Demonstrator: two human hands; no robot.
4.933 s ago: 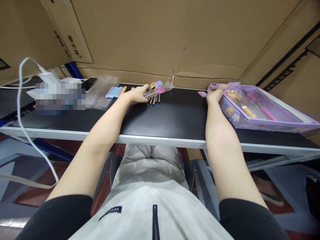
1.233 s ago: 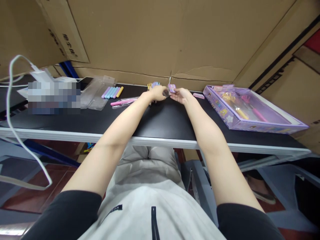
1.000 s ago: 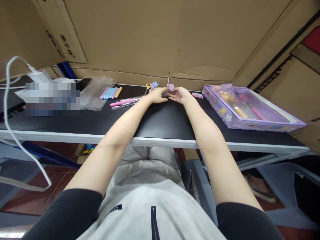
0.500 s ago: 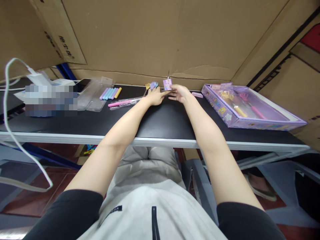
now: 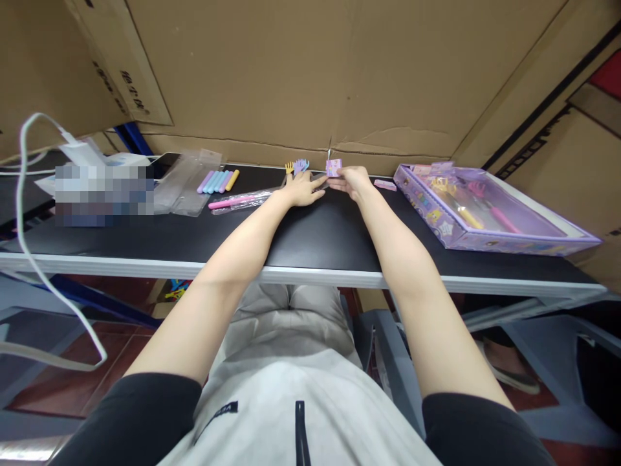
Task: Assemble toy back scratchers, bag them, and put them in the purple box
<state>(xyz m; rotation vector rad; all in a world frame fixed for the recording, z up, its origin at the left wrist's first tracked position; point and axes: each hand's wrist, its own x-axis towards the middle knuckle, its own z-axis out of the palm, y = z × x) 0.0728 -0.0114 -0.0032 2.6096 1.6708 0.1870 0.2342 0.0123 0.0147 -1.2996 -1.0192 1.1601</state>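
My left hand (image 5: 301, 190) lies with fingers spread over the end of a clear plastic sleeve. In that sleeve shows a pink handle (image 5: 235, 202), and its far end is hidden under my palm. My right hand (image 5: 354, 182) pinches a small purple printed card (image 5: 334, 168) between thumb and finger, just right of my left fingertips. Whether the card is joined to the sleeve I cannot tell. Behind my left hand rest several claw-shaped heads, like back scratcher ends, yellow (image 5: 290, 167) and purple-blue (image 5: 301, 166).
Several pastel handles (image 5: 218, 182) lie beside clear empty sleeves (image 5: 187, 184) on the black table (image 5: 320, 239). A purple display box (image 5: 514, 242) with claw-headed sticks stands at right. Another small card (image 5: 385, 185) lies near it. A white cable (image 5: 24, 194) loops at left; cardboard walls the back.
My right hand has shifted the purple card slightly right and turned it a little. The left hand keeps its place on the sleeve. The whole view has drifted slightly.
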